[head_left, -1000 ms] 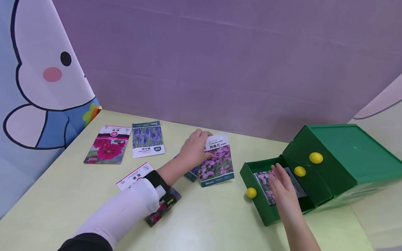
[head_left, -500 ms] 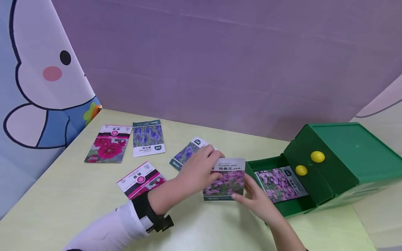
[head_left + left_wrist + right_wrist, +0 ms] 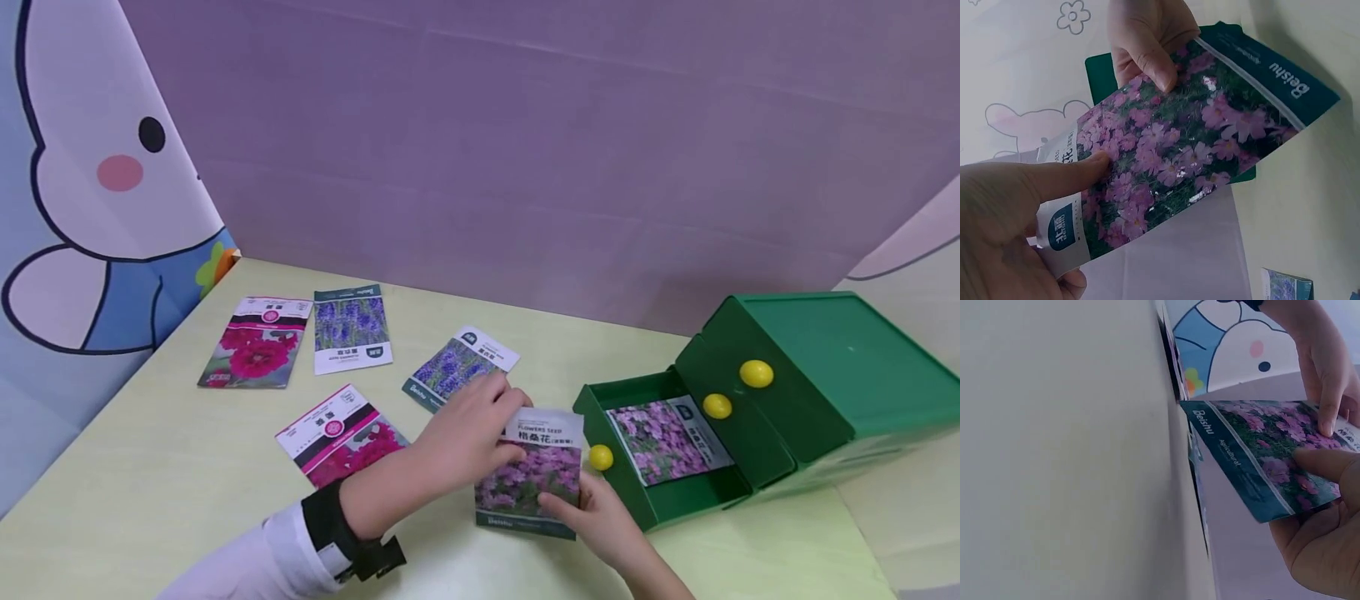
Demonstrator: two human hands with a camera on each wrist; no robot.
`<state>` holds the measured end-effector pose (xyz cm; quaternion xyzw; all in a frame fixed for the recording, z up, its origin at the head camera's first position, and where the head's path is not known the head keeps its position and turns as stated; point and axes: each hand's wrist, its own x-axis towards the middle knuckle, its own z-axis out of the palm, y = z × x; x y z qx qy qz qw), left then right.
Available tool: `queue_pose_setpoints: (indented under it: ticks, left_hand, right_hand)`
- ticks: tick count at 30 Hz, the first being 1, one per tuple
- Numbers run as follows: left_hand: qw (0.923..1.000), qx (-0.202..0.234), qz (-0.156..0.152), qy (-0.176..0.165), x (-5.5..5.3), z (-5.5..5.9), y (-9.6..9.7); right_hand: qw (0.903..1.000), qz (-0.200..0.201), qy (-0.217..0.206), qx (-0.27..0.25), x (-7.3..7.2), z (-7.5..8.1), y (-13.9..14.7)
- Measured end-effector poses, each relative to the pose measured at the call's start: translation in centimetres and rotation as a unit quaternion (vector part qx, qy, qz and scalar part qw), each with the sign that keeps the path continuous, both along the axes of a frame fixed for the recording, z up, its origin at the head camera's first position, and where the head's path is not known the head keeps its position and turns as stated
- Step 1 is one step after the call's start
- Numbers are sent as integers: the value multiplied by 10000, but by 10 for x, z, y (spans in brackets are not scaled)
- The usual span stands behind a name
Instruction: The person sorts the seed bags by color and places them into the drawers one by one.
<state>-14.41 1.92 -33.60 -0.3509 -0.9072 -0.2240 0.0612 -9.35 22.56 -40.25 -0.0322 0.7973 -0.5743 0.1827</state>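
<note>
Both hands hold one pink-flower seed packet, raised above the table. My left hand pinches its white top end, thumb across the front. Lower on the right edge my right hand pinches it, thumb on the printed face and fingers behind. The left wrist view shows the packet stretched between both thumbs. A second pink-flower packet lies in the pulled-out drawer of a green box, just right of my right hand. Behind my left hand lies a purple-flower packet, partly covered by it.
The green box with yellow knobs stands at the right. At the left lie another purple-flower packet and two red-flower packets, one farther back and one near my left forearm. A purple backdrop rises behind the table.
My left hand has brought the pink-flower packet toward me and slightly right, uncovering the purple-flower packet. My right hand has left the drawer and taken hold of the packet's right edge.
</note>
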Motion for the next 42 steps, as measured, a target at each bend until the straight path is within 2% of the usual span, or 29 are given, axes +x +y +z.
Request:
queue_pose_setpoints:
  ticks: [10,15,19,24,28,32,34,36,38,42]
  left_hand:
    - [9995,-29,12,-322,-2,-8,-1]
    - [9993,15,56,-359,-3,-9,1]
    - [9995,45,63,-290,-6,-8,4]
    - [9997,217,82,-88,-9,-8,7]
    - [9992,324,211,-73,-11,-10,6]
    - [9990,194,168,-365,-12,-13,5]
    - [9985,89,114,-534,-13,-16,5]
    - [9974,-7,101,-715,-16,-21,7]
    - [9960,-80,105,-880,-19,-26,9]
    - [9903,-82,58,-1387,-25,-38,18]
  right_hand:
    - [9986,-19,-469,231,4,-3,0]
    - [9988,40,-413,254,2,2,4]
    - [9990,-71,-354,275,0,6,7]
    - [9987,-386,-312,129,0,9,11]
    - [9928,-1102,-450,-152,-2,14,20]
    - [9771,-1927,-562,-703,-4,21,33]
    - [9681,-2176,-469,-1152,-4,24,40]
    - [9544,-2389,-342,-1759,-3,25,47]
    - [9319,-2576,-383,-2525,-2,27,54]
    - [8768,-2780,-781,-3845,0,27,64]
